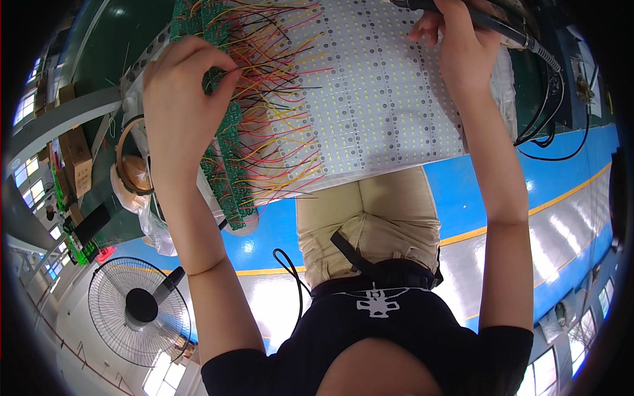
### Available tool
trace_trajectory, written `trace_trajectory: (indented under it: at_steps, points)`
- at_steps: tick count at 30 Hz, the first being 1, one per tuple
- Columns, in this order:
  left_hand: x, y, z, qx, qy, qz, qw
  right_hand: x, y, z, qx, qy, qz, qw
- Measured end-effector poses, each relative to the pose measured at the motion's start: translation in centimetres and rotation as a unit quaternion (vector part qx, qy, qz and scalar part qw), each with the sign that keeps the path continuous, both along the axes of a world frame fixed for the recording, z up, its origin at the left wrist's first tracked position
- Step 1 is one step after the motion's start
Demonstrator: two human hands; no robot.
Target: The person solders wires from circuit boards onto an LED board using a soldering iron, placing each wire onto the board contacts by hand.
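Station note, clock directions as the worn camera frames the scene. Long green circuit boards (229, 142) lie side by side at 10 o'clock, over the edge of a white panel (396, 86) set with rows of small pale-yellow rectangles and grey dots. Red, yellow and black wires (254, 76) leave the boards and fan toward 3 o'clock across the panel.

Left hand (181, 86), between 10 and 11 o'clock: grip drawn to a pinch, thumb and forefinger tips meeting on the wires just beside the boards. Right hand (465, 49), between 1 and 2 o'clock: grip curled around a black tool handle (508, 30), well apart from the boards; the tool's far end runs out past the upper edge. Cables (547, 109) loop at 2 o'clock.

Progress, my reading: wiring is well advanced at the board side, since wires stand out along most of the visible length. Far ends remain loose; none appears joined to anything. Left to do, I judge: the rest of the board-side joints, then the free ends. Hedge: strands are too fine here to count those in the pinch or confirm each joint.

Surroundings: brown tape roll (120, 148) at 9 o'clock, standing fan (142, 305) at 8 o'clock.
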State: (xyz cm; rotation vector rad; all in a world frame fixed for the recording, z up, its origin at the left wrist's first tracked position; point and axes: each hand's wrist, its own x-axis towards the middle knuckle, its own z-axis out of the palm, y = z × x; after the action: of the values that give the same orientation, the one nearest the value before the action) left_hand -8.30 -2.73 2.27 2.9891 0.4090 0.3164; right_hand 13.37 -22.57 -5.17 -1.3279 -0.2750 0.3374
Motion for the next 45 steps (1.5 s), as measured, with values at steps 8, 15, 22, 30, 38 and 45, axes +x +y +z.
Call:
trace_trajectory:
  at_steps: [8, 15, 22, 30, 38, 45]
  points:
    - [-0.1, -0.4, 0.2, 0.025, 0.013, 0.017, 0.999, 0.4, -0.1, -0.2, 0.015, -0.022, 0.019, 0.999]
    - [1.0, 0.0, -0.5, 0.005, 0.033, -0.020, 0.999, 0.1, -0.2, 0.4, 0.006, -0.031, 0.030, 0.999]
    - [2.1, 0.8, -0.9, -0.057, 0.055, -0.075, 0.994, -0.3, -0.1, 0.3, -0.006, -0.008, 0.029, 1.000]
    - [2.4, 1.8, 0.0, -0.197, 0.034, -0.126, 0.972, -0.1, -0.1, 0.1, 0.003, -0.018, 0.032, 0.999]
    - [4.5, -0.7, -2.1, -0.182, 0.020, -0.109, 0.977, 0.0, 0.0, -0.4, 0.002, -0.014, 0.011, 1.000]
    - [5.0, -1.0, -3.6, -0.085, -0.054, -0.092, 0.991, 0.6, -0.7, -1.2, 0.017, -0.049, 0.044, 0.998]
